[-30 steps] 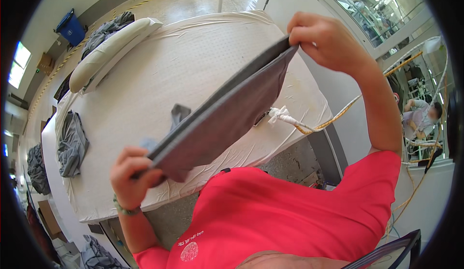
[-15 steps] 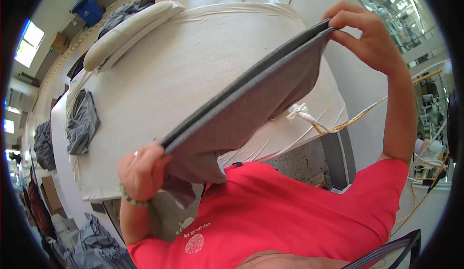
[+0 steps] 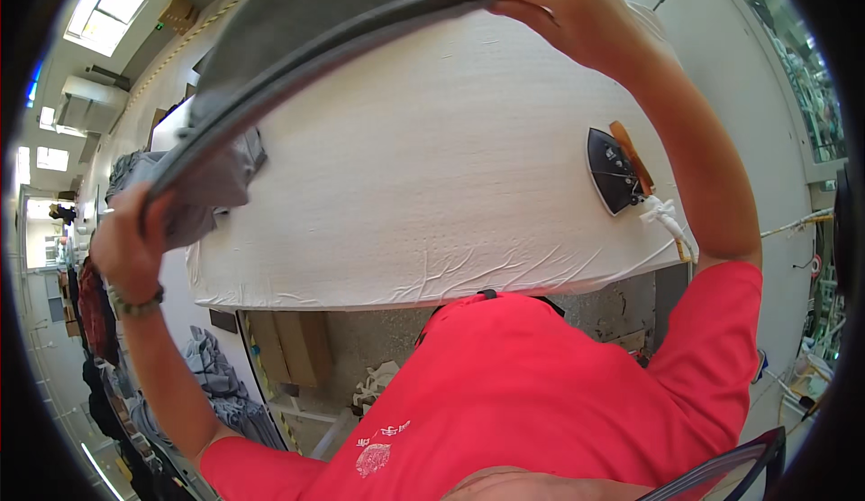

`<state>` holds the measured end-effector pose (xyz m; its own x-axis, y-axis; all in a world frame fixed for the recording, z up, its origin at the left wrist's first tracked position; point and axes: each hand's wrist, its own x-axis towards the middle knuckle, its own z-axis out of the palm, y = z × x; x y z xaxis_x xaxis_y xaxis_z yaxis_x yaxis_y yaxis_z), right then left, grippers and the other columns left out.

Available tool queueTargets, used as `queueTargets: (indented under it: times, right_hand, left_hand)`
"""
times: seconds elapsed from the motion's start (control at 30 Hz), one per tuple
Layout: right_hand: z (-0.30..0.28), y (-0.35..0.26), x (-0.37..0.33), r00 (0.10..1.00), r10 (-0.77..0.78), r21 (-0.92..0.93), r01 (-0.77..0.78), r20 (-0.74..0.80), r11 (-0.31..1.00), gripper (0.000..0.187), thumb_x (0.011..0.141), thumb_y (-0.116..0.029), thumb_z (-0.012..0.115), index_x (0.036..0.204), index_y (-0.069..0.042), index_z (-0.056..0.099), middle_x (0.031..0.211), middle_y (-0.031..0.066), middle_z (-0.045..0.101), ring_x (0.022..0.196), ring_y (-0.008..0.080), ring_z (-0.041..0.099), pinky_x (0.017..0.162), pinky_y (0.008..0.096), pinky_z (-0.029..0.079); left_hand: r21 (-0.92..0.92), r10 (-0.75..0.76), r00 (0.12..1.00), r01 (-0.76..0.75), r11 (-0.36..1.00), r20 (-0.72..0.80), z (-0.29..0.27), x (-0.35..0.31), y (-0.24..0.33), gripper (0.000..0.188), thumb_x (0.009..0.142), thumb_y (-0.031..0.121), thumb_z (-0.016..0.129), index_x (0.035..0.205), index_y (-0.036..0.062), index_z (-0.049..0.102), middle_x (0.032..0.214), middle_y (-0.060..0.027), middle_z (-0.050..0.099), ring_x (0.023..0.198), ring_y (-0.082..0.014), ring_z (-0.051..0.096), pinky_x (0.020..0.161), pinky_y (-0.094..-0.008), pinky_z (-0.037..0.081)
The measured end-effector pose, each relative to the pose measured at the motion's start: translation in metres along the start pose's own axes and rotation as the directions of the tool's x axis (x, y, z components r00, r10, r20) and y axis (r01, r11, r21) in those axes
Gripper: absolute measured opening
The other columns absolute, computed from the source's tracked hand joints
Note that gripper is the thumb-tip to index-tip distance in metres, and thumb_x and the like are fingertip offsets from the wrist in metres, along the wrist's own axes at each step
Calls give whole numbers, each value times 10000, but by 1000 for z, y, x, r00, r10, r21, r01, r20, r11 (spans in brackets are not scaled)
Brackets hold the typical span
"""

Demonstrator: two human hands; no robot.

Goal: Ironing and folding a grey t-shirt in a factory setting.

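White padded ironing table across the middle of the view, cloth cover wrinkled along the near edge. Raised above it, a grey garment, stretched in an arc between both hands, its folded edge taut from upper right down to lower left. Left hand closed around the garment's lower left end, loose fabric bunched beside the fingers, beaded bracelet at the wrist. Right hand pinching the upper right end, fingers curled over the edge. On the table's right side, a dark iron lying flat, white cord at its base. Below the table, heaps of grey clothing on the floor.
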<state>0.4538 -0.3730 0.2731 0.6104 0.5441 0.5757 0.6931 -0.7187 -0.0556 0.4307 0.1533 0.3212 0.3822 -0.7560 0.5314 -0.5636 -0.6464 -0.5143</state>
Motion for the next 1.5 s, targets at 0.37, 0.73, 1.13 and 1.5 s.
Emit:
queueTargets:
  times: [0.37,0.73,1.13,1.5]
  right_hand:
    - [59,-17,-91,789,398,81,-487,468,869,168,929,-151,745,1009,-3,746,1078,84,721,919,264,698,811,336,557]
    - [141,51,-95,942,329,-278,-302,57,912,112,898,-175,761,929,-68,742,1057,8,725,935,238,700,765,347,572]
    - [203,4,-298,907,351,-300,-277,232,913,95,818,-130,716,906,-94,715,1037,28,713,930,218,695,762,350,580]
    - [221,-18,-310,265,926,205,-955,268,214,305,927,-289,718,1103,-40,730,1120,121,742,937,269,724,843,390,568]
  left_hand:
    - [-578,78,997,-51,814,21,166,-67,113,283,870,159,811,1091,52,670,816,-47,686,605,-198,616,526,-330,466]
    - [-535,28,997,-62,842,-71,219,-30,124,277,880,168,797,1131,102,702,774,-15,631,563,-171,578,496,-310,455]
    - [-667,13,953,202,717,303,209,-136,343,312,883,201,769,1171,103,702,797,-31,598,618,-195,587,530,-346,474]
    - [-796,18,946,263,546,325,221,-75,371,344,852,36,656,1195,66,673,1109,-111,667,989,-287,673,830,-396,541]
